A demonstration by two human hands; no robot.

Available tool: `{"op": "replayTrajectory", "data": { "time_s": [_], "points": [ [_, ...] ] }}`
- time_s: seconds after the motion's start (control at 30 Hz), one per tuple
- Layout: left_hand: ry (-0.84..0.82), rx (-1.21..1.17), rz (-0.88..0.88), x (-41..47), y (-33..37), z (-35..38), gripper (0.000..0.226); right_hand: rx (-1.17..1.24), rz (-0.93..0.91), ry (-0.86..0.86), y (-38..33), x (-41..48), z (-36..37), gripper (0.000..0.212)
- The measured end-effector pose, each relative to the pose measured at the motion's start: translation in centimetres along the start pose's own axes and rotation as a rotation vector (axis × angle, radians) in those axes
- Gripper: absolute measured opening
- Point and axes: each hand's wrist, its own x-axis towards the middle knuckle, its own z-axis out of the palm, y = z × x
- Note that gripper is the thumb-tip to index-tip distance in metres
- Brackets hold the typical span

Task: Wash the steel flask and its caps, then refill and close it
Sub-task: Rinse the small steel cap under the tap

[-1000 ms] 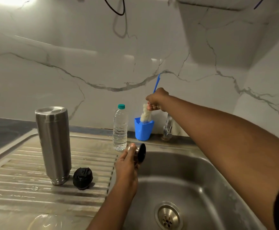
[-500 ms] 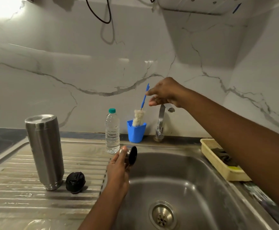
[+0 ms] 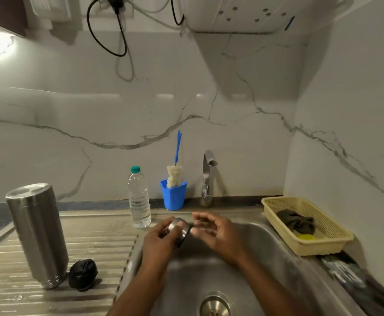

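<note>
Now left hand (image 3: 161,241) grips the steel cap (image 3: 179,228); right hand (image 3: 219,236) hovers relaxed beside it.

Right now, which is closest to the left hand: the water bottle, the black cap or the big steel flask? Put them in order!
From the left hand, whose fingers hold the steel cap:
1. Water bottle, just behind the hand.
2. Black cap, to its left on the drainboard.
3. Steel flask, farthest left.
</note>
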Motion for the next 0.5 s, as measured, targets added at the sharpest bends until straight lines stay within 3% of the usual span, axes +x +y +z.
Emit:
{"op": "replayTrajectory", "data": {
  "time_s": [0.13,0.27,0.4,0.5],
  "points": [
    [-0.090,0.177,0.073,1.1,0.9,2.6,0.049,0.101,0.007,-0.018,1.6,-0.2,0.4,0.065],
    [-0.118,0.322,0.139,2.8,2.0,5.6,0.045,0.141,-0.003,0.163,2.2,0.4,-0.7,0.058],
    [-0.099,0.386,0.180,5.6,3.1,7.9,0.022,0.120,0.061,0.368,3.7,0.9,-1.4,0.068],
    [-0.043,0.457,0.148,8.9,2.9,9.5,0.028,0.095,0.073,0.450,4.4,1.4,-1.0,0.074]
  ]
}}
